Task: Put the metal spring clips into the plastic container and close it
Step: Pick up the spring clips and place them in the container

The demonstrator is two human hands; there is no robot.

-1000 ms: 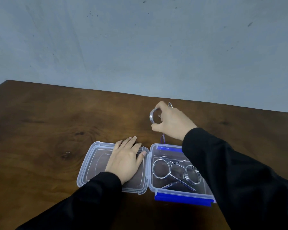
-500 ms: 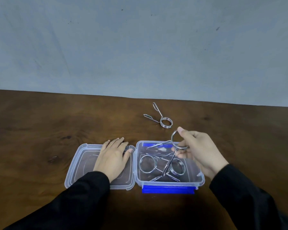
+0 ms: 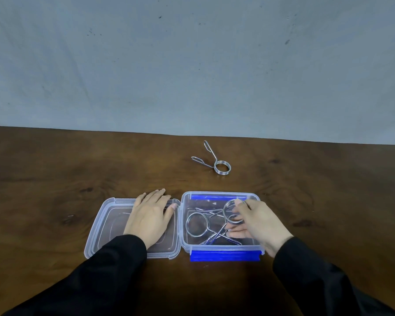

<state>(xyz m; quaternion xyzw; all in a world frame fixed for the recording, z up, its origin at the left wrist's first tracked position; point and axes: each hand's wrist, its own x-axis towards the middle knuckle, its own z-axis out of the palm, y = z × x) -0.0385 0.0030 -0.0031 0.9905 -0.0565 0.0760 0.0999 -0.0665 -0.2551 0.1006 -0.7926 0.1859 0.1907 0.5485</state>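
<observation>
A clear plastic container [image 3: 221,195] with blue latches stands open on the wooden table. Its hinged lid [image 3: 100,226] lies flat to the left. My left hand [image 3: 149,218] rests palm down on the lid. My right hand [image 3: 257,222] is inside the container, fingers closed on the coil of a metal spring clip [image 3: 229,207]. Under it lie other clips [image 3: 197,224], their handles crossed. One more spring clip [image 3: 221,167] lies on the table beyond the container, apart from both hands.
The dark wooden table [image 3: 55,169] reaches back to a grey wall [image 3: 192,65]. Both black sleeves come in from the near edge. Bare wood lies on all sides of the container.
My right hand has carried a clip from above the table behind the container down into it. The camera view tilted, which brought the far clip into sight. My left hand stayed on the lid.
</observation>
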